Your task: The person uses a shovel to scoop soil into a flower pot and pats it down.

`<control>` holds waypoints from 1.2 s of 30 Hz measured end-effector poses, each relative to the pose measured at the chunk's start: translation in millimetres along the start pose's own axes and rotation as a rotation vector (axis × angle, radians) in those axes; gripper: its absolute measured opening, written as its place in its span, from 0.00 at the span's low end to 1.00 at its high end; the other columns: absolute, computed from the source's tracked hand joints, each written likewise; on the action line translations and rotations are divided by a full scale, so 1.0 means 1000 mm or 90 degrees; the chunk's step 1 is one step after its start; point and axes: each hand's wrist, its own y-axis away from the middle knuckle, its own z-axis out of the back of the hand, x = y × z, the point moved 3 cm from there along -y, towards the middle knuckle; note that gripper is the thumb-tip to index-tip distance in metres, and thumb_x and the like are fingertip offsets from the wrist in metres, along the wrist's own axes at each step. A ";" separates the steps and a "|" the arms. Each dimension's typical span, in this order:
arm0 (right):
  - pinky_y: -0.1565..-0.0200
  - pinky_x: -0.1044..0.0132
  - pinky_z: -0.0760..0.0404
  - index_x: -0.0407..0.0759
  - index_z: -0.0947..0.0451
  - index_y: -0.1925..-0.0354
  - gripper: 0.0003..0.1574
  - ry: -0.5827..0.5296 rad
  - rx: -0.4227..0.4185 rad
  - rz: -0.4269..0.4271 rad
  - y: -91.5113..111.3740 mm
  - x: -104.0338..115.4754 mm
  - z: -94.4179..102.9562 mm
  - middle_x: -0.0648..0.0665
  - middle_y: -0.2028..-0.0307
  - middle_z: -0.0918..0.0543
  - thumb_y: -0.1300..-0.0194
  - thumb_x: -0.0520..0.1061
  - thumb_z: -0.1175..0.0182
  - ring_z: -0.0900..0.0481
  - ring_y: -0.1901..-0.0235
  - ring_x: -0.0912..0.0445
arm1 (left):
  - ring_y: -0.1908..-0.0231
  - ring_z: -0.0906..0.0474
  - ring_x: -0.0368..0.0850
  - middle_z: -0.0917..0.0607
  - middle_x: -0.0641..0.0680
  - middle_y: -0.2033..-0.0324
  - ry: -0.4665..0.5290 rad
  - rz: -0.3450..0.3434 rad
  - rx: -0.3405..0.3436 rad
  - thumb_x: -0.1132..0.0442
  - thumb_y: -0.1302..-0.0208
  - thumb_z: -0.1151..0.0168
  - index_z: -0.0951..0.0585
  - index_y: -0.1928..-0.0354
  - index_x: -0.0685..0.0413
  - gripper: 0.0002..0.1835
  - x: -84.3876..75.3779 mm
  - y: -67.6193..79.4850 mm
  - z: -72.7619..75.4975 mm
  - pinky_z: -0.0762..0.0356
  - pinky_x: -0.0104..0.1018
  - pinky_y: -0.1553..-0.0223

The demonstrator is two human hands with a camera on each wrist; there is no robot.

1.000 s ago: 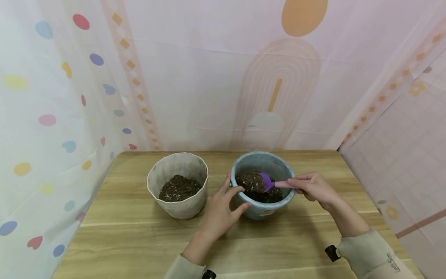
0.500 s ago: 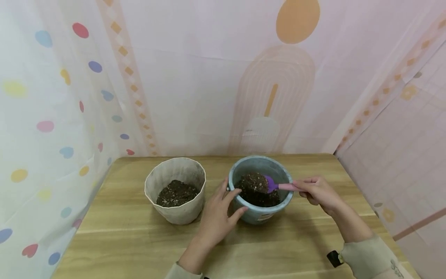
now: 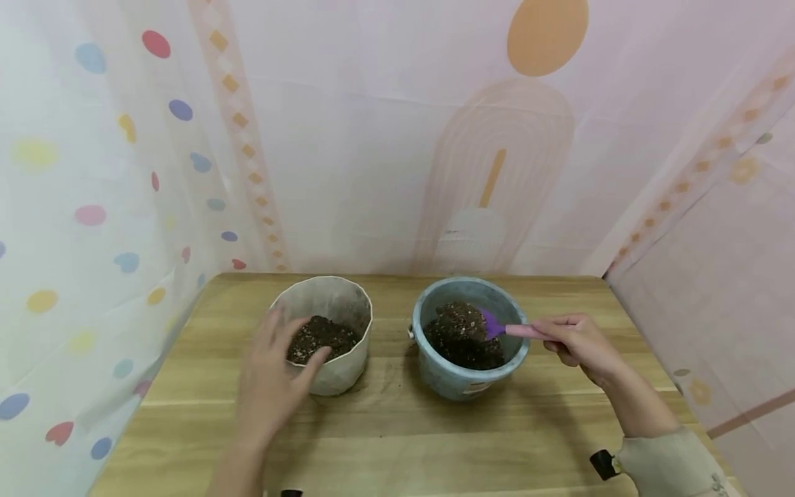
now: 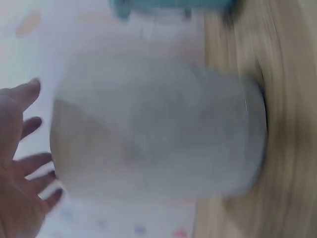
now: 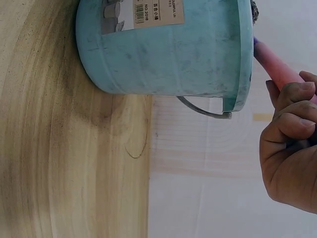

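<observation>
My right hand point(image 3: 577, 345) grips the pink handle of a small purple shovel point(image 3: 493, 324). Its blade carries a heap of dark soil point(image 3: 461, 322) inside the blue bucket point(image 3: 462, 376), above more soil. At the left rim of the whitish pot point(image 3: 344, 373), my left hand point(image 3: 270, 376) has its fingers spread, blurred in the head view. Dark soil point(image 3: 319, 338) lies in that pot. The left wrist view shows the pot's outer wall point(image 4: 158, 124) close to the loose fingers point(image 4: 34, 161).
Both containers stand on a wooden table point(image 3: 397, 442), a gap between them. A wire handle point(image 5: 203, 110) hangs at the bucket's side. Patterned cloth point(image 3: 348, 138) hangs behind the table and along both sides.
My left hand has left the bucket's rim and moved left to the whitish pot. My right hand still holds the loaded shovel, drawn slightly to the right within the bucket.
</observation>
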 end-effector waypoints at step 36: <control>0.85 0.72 0.48 0.38 0.14 0.67 0.17 0.019 0.061 -0.021 -0.066 0.048 -0.092 0.52 0.74 0.13 0.27 0.47 0.40 0.50 0.89 0.64 | 0.31 0.39 0.75 0.44 0.61 0.23 0.037 0.192 0.093 0.38 0.37 0.33 0.21 0.40 0.55 0.33 0.029 0.026 0.002 0.44 0.74 0.36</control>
